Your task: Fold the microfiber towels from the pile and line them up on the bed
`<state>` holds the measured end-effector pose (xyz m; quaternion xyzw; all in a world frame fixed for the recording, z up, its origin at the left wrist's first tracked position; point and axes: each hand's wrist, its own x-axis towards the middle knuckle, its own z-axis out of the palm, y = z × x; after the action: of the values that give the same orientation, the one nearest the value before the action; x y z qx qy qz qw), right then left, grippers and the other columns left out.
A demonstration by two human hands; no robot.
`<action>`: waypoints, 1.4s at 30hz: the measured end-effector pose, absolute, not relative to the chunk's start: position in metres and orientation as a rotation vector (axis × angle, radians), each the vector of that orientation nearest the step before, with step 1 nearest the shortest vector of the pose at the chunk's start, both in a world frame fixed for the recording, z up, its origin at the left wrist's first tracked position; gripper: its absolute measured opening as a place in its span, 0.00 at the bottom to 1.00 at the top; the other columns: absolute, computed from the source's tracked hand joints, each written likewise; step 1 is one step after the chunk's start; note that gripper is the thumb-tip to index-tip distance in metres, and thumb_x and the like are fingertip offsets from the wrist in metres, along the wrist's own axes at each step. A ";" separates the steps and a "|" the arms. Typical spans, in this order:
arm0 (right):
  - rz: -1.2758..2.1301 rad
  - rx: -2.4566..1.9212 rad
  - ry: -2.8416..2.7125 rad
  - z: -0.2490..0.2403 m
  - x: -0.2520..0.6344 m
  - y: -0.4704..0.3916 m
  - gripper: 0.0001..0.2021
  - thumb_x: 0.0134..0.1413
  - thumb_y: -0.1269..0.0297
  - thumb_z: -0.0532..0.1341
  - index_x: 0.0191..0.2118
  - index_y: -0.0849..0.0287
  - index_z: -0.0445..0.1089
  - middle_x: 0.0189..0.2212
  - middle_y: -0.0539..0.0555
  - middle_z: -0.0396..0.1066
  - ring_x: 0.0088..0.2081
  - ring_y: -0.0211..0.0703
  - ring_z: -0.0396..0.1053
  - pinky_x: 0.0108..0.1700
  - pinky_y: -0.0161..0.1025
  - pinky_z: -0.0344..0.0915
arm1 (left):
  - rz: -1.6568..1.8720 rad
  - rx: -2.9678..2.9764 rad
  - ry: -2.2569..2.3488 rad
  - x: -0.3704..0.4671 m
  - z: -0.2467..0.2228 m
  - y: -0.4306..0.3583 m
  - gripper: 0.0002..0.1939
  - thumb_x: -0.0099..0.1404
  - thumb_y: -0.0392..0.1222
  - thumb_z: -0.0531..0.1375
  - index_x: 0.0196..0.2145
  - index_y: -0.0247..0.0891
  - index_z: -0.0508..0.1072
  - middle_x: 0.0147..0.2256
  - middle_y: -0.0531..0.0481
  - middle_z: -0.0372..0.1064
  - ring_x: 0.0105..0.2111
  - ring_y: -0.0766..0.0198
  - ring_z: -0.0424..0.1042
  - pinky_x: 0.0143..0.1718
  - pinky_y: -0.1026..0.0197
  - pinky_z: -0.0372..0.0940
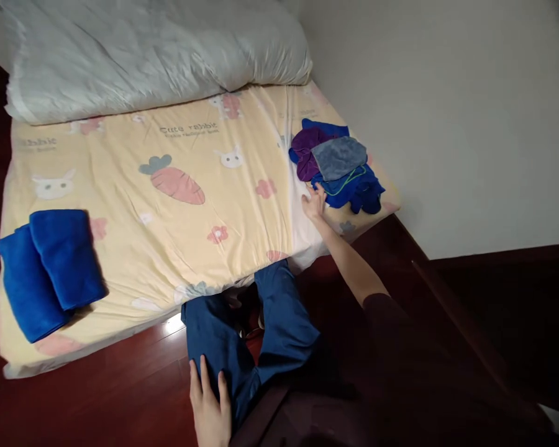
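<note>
My right hand (313,203) reaches to the near left edge of a loose pile of cloths on the bed, its fingers apart at a blue cloth (345,187). In that pile a grey cloth (340,158) lies on top, beside a crumpled purple cloth (309,149). Resting on my left thigh, my left hand (210,403) has its fingers spread and holds nothing. Two folded blue cloths (68,257) lie partly overlapped at the bed's left front corner.
The bed (242,217) has a yellow sheet with carrot and rabbit prints. A rolled grey-white quilt (158,56) lies along its far side. A pale wall (447,124) rises to the right, and dark red floor (135,397) shows below the bed's front edge.
</note>
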<state>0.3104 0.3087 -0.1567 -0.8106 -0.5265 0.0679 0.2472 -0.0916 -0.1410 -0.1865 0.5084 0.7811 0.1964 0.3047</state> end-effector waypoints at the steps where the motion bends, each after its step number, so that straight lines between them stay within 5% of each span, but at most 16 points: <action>1: 0.159 -2.267 -1.398 -0.151 0.329 0.321 0.22 0.63 0.68 0.57 0.62 0.61 0.70 0.71 0.65 0.47 0.66 0.54 0.53 0.67 0.55 0.54 | 0.520 1.344 2.073 -0.091 -0.186 -0.142 0.36 0.74 0.55 0.50 0.74 0.43 0.48 0.74 0.40 0.37 0.72 0.41 0.46 0.68 0.34 0.53; 5: 0.183 -2.486 -1.321 -0.142 0.367 0.358 0.22 0.63 0.64 0.57 0.60 0.57 0.70 0.73 0.63 0.43 0.66 0.59 0.50 0.65 0.61 0.57 | 0.524 1.364 2.056 -0.100 -0.183 -0.132 0.39 0.72 0.59 0.52 0.74 0.45 0.49 0.74 0.41 0.40 0.72 0.41 0.47 0.67 0.36 0.56; 10: 0.176 -2.399 -1.323 -0.142 0.380 0.370 0.23 0.62 0.68 0.55 0.61 0.67 0.69 0.65 0.70 0.60 0.63 0.61 0.57 0.61 0.61 0.62 | 0.498 1.342 2.147 -0.087 -0.175 -0.129 0.37 0.72 0.59 0.52 0.73 0.46 0.50 0.74 0.43 0.42 0.71 0.42 0.51 0.66 0.37 0.59; 14: -0.038 -1.799 -1.648 -0.128 0.373 0.339 0.18 0.65 0.71 0.51 0.50 0.66 0.77 0.50 0.69 0.73 0.56 0.55 0.66 0.60 0.55 0.65 | 0.488 1.353 2.226 -0.076 -0.174 -0.129 0.36 0.73 0.57 0.52 0.73 0.42 0.52 0.72 0.37 0.44 0.70 0.41 0.53 0.64 0.36 0.61; 21: 0.400 -1.028 -1.896 -0.120 0.244 0.163 0.12 0.67 0.64 0.59 0.38 0.56 0.81 0.31 0.56 0.76 0.34 0.44 0.73 0.40 0.41 0.72 | 0.685 1.613 2.173 -0.065 -0.156 -0.116 0.25 0.73 0.47 0.53 0.65 0.38 0.65 0.66 0.36 0.58 0.67 0.46 0.60 0.66 0.39 0.60; 26: 0.893 -0.866 -1.656 -0.126 0.130 -0.015 0.09 0.65 0.69 0.62 0.39 0.51 0.81 0.33 0.53 0.79 0.35 0.42 0.76 0.40 0.39 0.74 | 0.869 1.760 1.888 -0.030 -0.139 -0.102 0.25 0.73 0.41 0.53 0.66 0.38 0.62 0.62 0.38 0.64 0.63 0.54 0.65 0.64 0.48 0.64; 30: 1.047 -0.921 -1.478 -0.130 0.100 -0.073 0.06 0.63 0.65 0.65 0.40 0.54 0.81 0.34 0.54 0.79 0.36 0.43 0.77 0.42 0.39 0.75 | 1.052 1.762 1.778 -0.020 -0.144 -0.105 0.20 0.72 0.43 0.55 0.59 0.37 0.69 0.56 0.38 0.69 0.58 0.53 0.70 0.60 0.48 0.68; 37: 1.331 -0.892 -1.579 -0.115 0.158 -0.036 0.11 0.54 0.54 0.72 0.34 0.56 0.82 0.34 0.56 0.81 0.36 0.45 0.79 0.44 0.40 0.76 | 1.061 1.822 1.724 -0.030 -0.128 -0.100 0.29 0.71 0.47 0.57 0.67 0.43 0.62 0.67 0.40 0.56 0.66 0.48 0.59 0.68 0.44 0.56; 42: 1.536 -0.744 -1.736 -0.101 0.141 -0.062 0.14 0.55 0.54 0.71 0.37 0.61 0.81 0.38 0.57 0.81 0.40 0.42 0.79 0.49 0.35 0.73 | 1.026 1.840 1.664 -0.039 -0.128 -0.110 0.29 0.69 0.48 0.57 0.66 0.44 0.65 0.71 0.43 0.47 0.68 0.43 0.54 0.67 0.41 0.58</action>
<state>0.1408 -0.0624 -0.1015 -0.2868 -0.6689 0.5919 0.3464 -0.0385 -0.1096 -0.1277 0.6676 0.6036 0.3722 0.2267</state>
